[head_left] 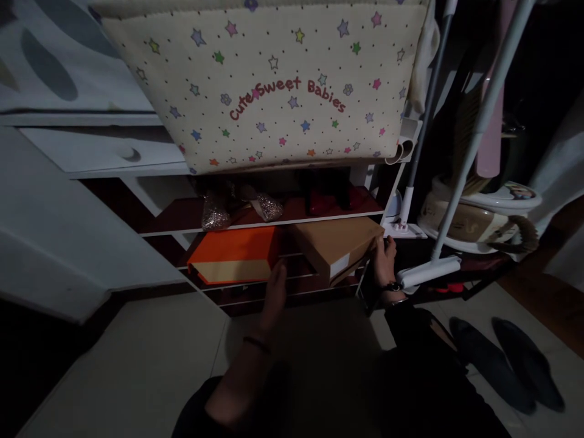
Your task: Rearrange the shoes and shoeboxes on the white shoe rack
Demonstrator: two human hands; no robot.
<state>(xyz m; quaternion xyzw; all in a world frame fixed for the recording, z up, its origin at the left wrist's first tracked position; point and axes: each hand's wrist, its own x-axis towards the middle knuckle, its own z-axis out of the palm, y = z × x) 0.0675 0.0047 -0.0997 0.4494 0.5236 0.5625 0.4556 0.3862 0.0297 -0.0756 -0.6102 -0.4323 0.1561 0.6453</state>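
Note:
An orange box (237, 249) with a pale front edge lies on the left of a low shelf. To its right, a brown cardboard box (337, 240) with a white label sits at an angle, its front corner jutting out. My left hand (275, 292) is beside the orange box's right end, fingers stretched out and holding nothing; whether it touches the box I cannot tell. At the right end of the cardboard box, my right hand (385, 260) grips the corner, its fingertips partly hidden.
Glittery shoes (269, 207) and red shoes (337, 201) stand on the shelf above. A cream star-patterned cover (292, 134) hangs over it. At right are a white-headed mop (431, 272), a flat mop (406, 230) and a stack of basins (469, 219). Dark shoes (493, 365) lie on the floor.

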